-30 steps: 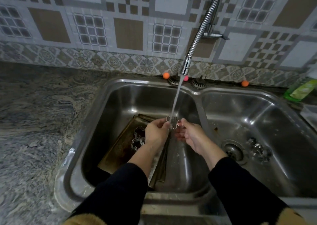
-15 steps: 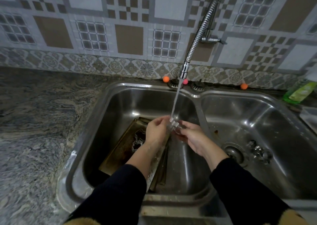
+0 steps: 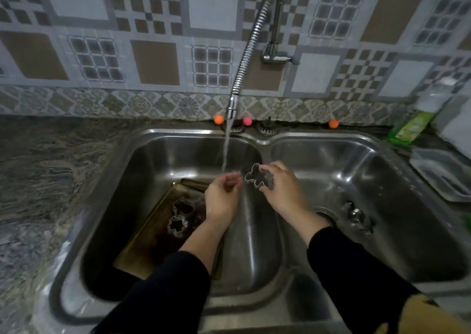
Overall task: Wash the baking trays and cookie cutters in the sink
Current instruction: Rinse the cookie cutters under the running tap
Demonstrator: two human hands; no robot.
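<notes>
My right hand (image 3: 283, 188) holds a metal figure-shaped cookie cutter (image 3: 257, 175) above the divider between the two basins, just right of the running water (image 3: 225, 150). My left hand (image 3: 221, 196) is under the stream with its fingers curled and nothing in it. A dark baking tray (image 3: 153, 234) leans in the left basin (image 3: 142, 165), with two metal cookie cutters (image 3: 179, 216) lying on it. More metal cutters (image 3: 356, 217) lie in the right basin (image 3: 397, 219) near the drain.
A flexible faucet hose (image 3: 251, 43) hangs over the left basin. A green dish-soap bottle (image 3: 410, 127) and a metal tray (image 3: 443, 173) stand on the counter at right. Granite counter (image 3: 46, 180) lies to the left. Small orange and pink balls (image 3: 218, 119) sit behind the sink.
My left hand has let go of the cutter. My right hand has carried it to the right, out of the water stream. The camera has tilted slightly.
</notes>
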